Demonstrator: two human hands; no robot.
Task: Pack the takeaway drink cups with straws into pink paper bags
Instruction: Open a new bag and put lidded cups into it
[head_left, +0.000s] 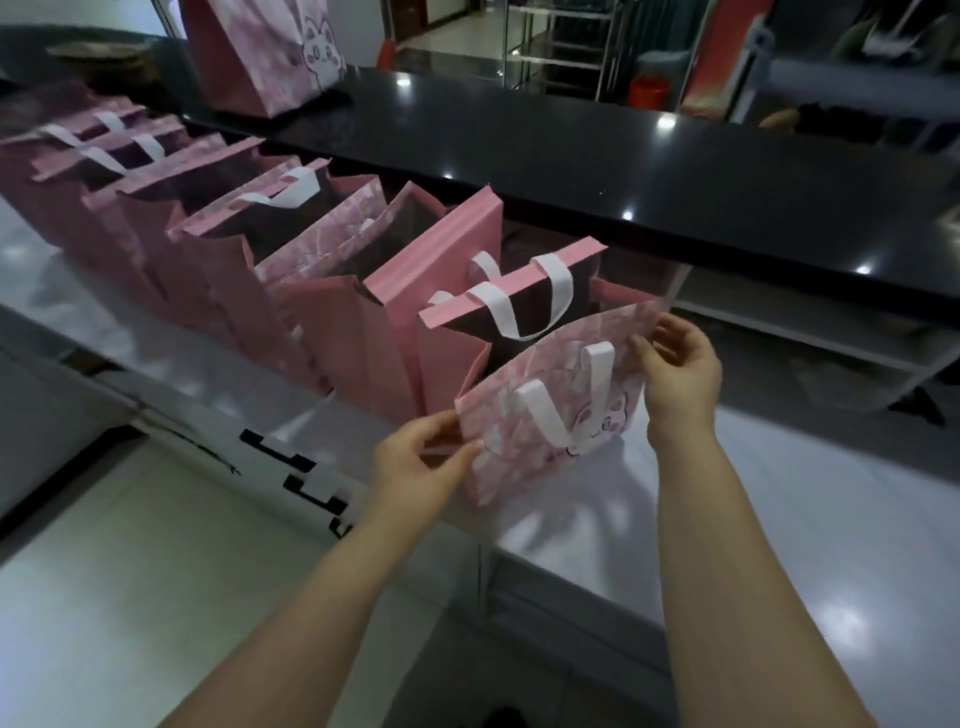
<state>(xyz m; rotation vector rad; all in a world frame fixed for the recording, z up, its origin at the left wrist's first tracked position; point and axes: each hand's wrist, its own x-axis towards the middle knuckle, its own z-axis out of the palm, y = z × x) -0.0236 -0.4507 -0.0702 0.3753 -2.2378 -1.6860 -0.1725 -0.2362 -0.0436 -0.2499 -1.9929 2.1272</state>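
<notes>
Pink bags (291, 291) line steel counter (779, 519) (black ledge (623, 171) behind).

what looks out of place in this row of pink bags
One pink bag stands alone on the black counter, apart from the row below. Both hands hold the nearest bag, which tilts. No spills or tears show.

A glossy black counter (571, 156) crosses the upper frame, dotted with ceiling-light reflections. Below it runs a pale, shiny desk (810, 499). Pale floor tiles (130, 597) fill the lower left. A metal rack (561, 47) and orange bucket (649, 91) stand at upper right.
</notes>
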